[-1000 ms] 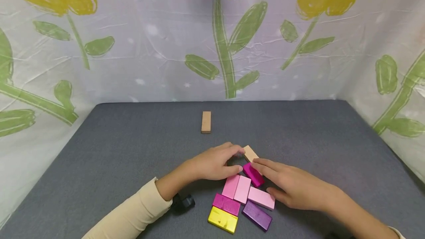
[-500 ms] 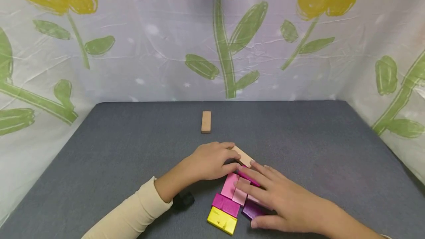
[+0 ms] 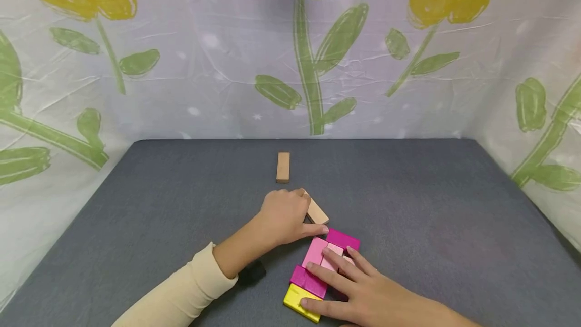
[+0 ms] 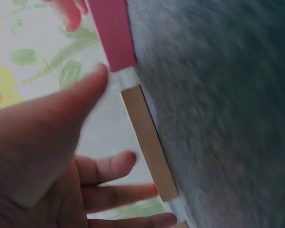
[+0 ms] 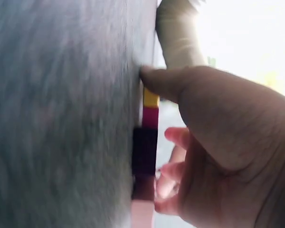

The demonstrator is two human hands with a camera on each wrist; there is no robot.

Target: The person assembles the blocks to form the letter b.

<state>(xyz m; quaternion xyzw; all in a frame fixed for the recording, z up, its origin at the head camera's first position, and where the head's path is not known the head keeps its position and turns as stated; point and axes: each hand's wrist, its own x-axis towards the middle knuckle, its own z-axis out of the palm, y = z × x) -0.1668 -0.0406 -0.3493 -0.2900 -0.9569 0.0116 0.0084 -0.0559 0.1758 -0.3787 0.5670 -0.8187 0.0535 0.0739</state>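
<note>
In the head view my left hand lies behind the coloured blocks, fingertips at the far end of a plain wooden block. Its thumb points at the left corner of a magenta block. The left wrist view shows those fingers spread along the wooden block's side. My right hand spreads fairly straight fingers over the group: a pink block, a paler pink block, a second magenta block and a yellow block. It mostly covers another pale pink block and hides a purple block.
Another wooden block lies farther back on the grey table. Something black sits under the left wrist. A flower-printed cloth rises behind the table and along both sides.
The nearer wooden block has slid left with my left fingers. The far magenta block has turned to lie more crosswise. My right hand has moved left and nearer, over the coloured blocks.
</note>
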